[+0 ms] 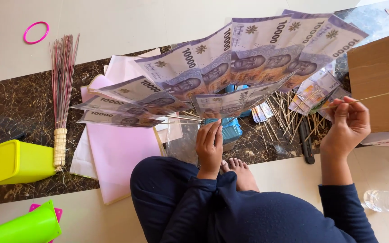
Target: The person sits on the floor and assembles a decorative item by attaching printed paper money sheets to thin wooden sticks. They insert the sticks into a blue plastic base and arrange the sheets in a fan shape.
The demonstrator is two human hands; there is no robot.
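Fan of banknotes on sticks, held over the floor

The left hand [209, 145] has its grip clamped on the gathered sticks of the banknote fan [230, 67], which spreads above and to both sides of it. The right hand [348, 123] pinches one thin stick [379, 95] that runs rightward; loose sticks [284, 114] lie between the hands.
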